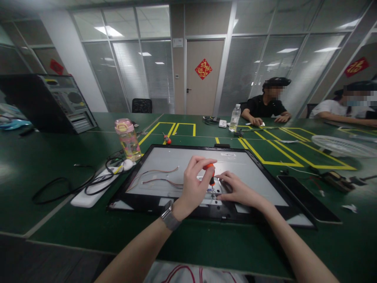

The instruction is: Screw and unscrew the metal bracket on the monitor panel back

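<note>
Two hands are in over the work, close together. My left hand (193, 184) is closed round the orange handle of a screwdriver (210, 172), fingers wrapped over the top. The tool stands near upright, tip down on a small metal plate (216, 189) just below the thumb. That plate sits on the pale back of a monitor panel (259, 173), which lies flat on the green desk (44, 165) under both hands.

My right hand (239, 191) rests on the panel just right of the screwdriver tip, fingers bent toward it. Whether they pinch anything small, I cannot tell; the tip area is too fine to read. A watch (170, 215) sits on the left wrist.

Just left of the left hand, thin red and brown wires (159, 177) trail across the panel. Further left, off the panel's edge, a white power strip (92, 193) lies under loops of black cable (67, 186). A pink bottle (128, 139) stands beyond them.

Ahead of the left hand, past the panel's far edge, lies a small red screwdriver (167, 138). To the right of the right hand a dark flat slab (308, 198) lies beside the panel, and a white fan grille (338, 145) sits beyond it. Two people sit at the far side, with a clear water bottle (235, 117) near one.
</note>
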`<state>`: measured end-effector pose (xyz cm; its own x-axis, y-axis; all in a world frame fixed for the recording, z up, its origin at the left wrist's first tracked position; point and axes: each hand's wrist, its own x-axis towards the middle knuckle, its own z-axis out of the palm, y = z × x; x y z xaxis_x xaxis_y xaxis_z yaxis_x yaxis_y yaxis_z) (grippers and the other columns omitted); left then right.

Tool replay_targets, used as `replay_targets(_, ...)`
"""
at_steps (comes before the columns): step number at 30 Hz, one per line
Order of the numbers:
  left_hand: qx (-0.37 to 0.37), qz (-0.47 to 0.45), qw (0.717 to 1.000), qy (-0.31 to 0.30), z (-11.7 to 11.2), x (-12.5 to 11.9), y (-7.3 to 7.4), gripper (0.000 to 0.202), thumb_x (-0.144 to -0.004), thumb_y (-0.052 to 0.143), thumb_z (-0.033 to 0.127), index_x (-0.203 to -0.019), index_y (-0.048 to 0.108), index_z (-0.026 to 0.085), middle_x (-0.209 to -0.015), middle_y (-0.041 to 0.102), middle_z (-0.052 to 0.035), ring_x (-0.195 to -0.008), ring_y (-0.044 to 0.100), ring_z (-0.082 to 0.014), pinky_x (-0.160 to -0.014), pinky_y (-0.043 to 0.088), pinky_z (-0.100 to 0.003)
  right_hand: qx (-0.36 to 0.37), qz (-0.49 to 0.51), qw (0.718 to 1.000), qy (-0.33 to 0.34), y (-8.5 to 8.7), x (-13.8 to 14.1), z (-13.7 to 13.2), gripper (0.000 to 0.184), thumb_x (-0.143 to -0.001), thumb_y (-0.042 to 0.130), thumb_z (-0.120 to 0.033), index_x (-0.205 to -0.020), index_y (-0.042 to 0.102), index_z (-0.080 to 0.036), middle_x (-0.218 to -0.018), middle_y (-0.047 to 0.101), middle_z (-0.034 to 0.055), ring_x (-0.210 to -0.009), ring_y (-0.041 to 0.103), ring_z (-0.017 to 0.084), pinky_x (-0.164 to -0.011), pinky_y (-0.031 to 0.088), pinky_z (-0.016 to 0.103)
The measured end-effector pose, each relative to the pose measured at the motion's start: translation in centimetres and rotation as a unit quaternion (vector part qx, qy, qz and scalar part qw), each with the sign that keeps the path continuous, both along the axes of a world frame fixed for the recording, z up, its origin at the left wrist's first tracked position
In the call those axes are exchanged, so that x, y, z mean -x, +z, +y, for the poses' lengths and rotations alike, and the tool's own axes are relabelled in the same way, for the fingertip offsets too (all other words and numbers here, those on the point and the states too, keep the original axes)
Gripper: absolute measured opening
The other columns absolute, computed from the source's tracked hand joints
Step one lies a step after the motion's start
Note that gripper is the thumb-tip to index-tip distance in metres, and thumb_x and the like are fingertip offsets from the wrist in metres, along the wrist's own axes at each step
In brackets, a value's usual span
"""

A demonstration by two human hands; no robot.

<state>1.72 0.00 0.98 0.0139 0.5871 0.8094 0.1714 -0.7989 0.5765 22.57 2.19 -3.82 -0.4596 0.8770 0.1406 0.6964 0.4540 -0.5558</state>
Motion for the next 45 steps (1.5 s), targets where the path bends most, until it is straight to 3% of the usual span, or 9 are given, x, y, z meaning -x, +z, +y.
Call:
replay_targets(6, 0.004, 0.01, 0.999, -0.037, -0.11, -0.02, -0.03, 0.027, -0.099, 0.044, 0.017, -0.112, 0.067, 0.022, -0.102, 0.066, -0.0055, -0.096, 0.062, -0.0155, -0.085, 0.049, -0.03, -0.002, 0.008, 1.0, 0.005, -0.14, -0.15, 0.13, 0.064, -0.071, 0.08, -0.042, -0.127, 0.058, -0.022, -0.116, 0.053, 0.0094, -0.109, 0.052, 0.03, -0.097, 0.044, 0.043)
replay_targets(12, -0.012, 0.01, 1.0, -0.007, -0.22, -0.3, -0.13, 0.016, -0.091, 0.06, 0.02, -0.104, 0.07, 0.021, -0.094, 0.059, -0.0032, -0.087, 0.06, -0.0144, -0.08, 0.05, -0.027, -0.007, 0.007, 1.0, 0.004, -0.3, -0.17, 0.2, 0.064, -0.071, 0.08, -0.039, -0.127, 0.057, -0.021, -0.115, 0.053, 0.0097, -0.107, 0.052, 0.03, -0.095, 0.045, 0.044)
replay_targets(20, 0.031, -0.003, 0.998, -0.053, -0.1, -0.13, -0.2, 0.03, -0.1, 0.041, 0.018, -0.119, 0.064, 0.02, -0.111, 0.068, -0.0072, -0.099, 0.064, -0.016, -0.087, 0.05, -0.03, 0.002, 0.007, 1.0, 0.003, 0.08, -0.04, -0.02, 0.062, -0.071, 0.08, -0.038, -0.127, 0.058, -0.022, -0.115, 0.053, 0.0088, -0.109, 0.052, 0.029, -0.097, 0.044, 0.042)
replay_targets(28, -0.022, 0.013, 0.999, 0.031, -0.34, -0.12, 0.02, 0.017, -0.091, 0.061, 0.023, -0.104, 0.071, 0.022, -0.091, 0.058, -0.003, -0.085, 0.059, -0.015, -0.08, 0.049, -0.03, -0.004, 0.001, 1.0, 0.005, 0.1, -0.02, -0.02, 0.062, -0.072, 0.08, -0.041, -0.127, 0.058, -0.022, -0.111, 0.054, 0.0083, -0.104, 0.053, 0.029, -0.093, 0.046, 0.043)
replay_targets(34, -0.019, 0.019, 1.0, -0.006, -0.67, -0.07, -0.04, 0.032, -0.098, 0.04, 0.017, -0.116, 0.066, 0.021, -0.102, 0.061, -0.0068, -0.094, 0.059, -0.0172, -0.082, 0.049, -0.032, -0.001, -0.003, 1.0, 0.005, 0.32, 0.03, -0.13, 0.062, -0.072, 0.079, -0.042, -0.128, 0.057, -0.025, -0.114, 0.054, 0.0081, -0.107, 0.053, 0.029, -0.095, 0.046, 0.044)
replay_targets(40, -0.024, 0.015, 1.0, 0.015, -0.61, 0.02, 0.22, 0.021, -0.092, 0.053, 0.017, -0.105, 0.07, 0.02, -0.092, 0.058, -0.0046, -0.087, 0.057, -0.0166, -0.08, 0.048, -0.031, -0.002, 0.0, 1.0, 0.002, 0.25, 0.01, -0.12, 0.063, -0.071, 0.08, -0.042, -0.127, 0.059, -0.022, -0.113, 0.054, 0.0089, -0.105, 0.054, 0.029, -0.094, 0.046, 0.043)
replay_targets(45, -0.003, 0.002, 0.999, -0.043, -0.59, 0.25, 0.39, 0.028, -0.096, 0.044, 0.016, -0.105, 0.07, 0.02, -0.107, 0.063, -0.0075, -0.101, 0.059, -0.0184, -0.086, 0.047, -0.033, -0.004, 0.003, 1.0, -0.001, -0.01, -0.1, 0.01, 0.063, -0.071, 0.08, -0.042, -0.127, 0.058, -0.022, -0.114, 0.053, 0.0088, -0.107, 0.053, 0.03, -0.096, 0.045, 0.044)
